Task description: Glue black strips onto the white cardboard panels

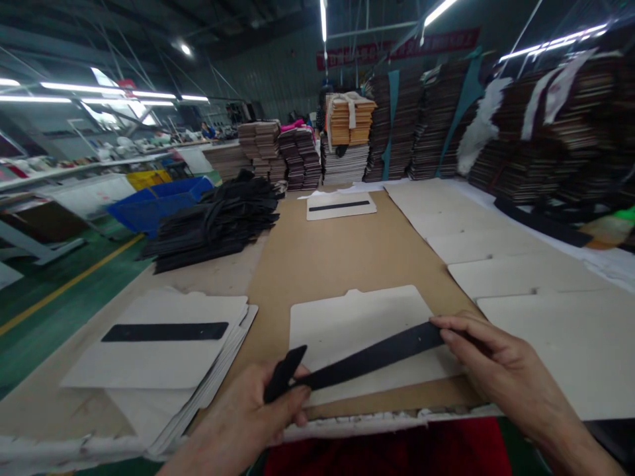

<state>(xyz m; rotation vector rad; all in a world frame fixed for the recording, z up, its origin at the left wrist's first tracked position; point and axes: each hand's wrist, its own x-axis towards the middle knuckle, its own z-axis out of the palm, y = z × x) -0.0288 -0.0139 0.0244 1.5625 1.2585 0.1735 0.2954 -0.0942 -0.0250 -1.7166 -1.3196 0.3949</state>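
Note:
A black strip (367, 358) stretches between my hands, slanting up to the right above a cream panel (347, 311) at the table's front. My right hand (491, 363) pinches its right end between thumb and fingertips. Closed around the other end is my left hand (258, 403), with a short black piece (288, 373) also sticking up from its fingers; whether that piece belongs to the same strip, I cannot tell. To the left lies a stack of cream panels (149, 367), the top one bearing a black strip (166, 332).
A heap of black strips (213, 218) lies at the table's left, beside a blue bin (159, 201). Another cream panel with a strip (342, 206) lies farther back. Overlapping cream sheets (555, 324) cover the right side. Tall stacks of dark pieces (526, 139) stand behind.

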